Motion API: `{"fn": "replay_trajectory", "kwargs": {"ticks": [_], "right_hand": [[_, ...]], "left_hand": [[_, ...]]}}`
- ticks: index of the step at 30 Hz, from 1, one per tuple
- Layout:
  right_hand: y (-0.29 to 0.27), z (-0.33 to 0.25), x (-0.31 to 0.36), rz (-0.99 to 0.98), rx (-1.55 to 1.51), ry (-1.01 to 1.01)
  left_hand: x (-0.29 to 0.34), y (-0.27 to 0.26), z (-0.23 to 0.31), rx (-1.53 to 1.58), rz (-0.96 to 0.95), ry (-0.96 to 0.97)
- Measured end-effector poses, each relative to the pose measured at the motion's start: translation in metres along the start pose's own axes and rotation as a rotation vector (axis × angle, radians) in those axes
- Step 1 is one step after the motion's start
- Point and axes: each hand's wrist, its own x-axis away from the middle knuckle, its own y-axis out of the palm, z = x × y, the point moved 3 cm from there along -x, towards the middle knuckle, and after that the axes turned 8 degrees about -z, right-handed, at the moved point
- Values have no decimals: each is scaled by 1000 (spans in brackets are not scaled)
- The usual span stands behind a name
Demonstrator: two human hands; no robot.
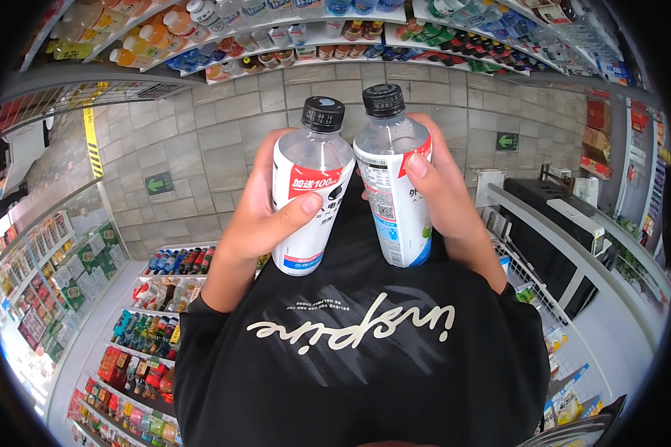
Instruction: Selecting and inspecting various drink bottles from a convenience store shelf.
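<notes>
2 btls in hands, caps up, axes converging twd caps

The left hand is partly hidden behind the left bottle, the right hand behind the right bottle. The black shirt is cut off by the lower edge.

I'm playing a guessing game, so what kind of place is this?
Probably a small shop: rows of drinks line the far side, packages crowd the lower left, and there's a green floor arrow.
</notes>
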Motion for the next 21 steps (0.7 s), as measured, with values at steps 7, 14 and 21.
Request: {"fn": "replay_trajectory", "kwargs": {"ticks": [7,14,21], "right_hand": [[8,1,-6,-11,18,-18],[16,1,-16,20,144,-11],[21,-1,-22,23,172,-22]], "left_hand": [[2,-8,4,-8,-19,20],[6,-18,10,11,-22,45],[4,-26,14,6,-44,69]]}}
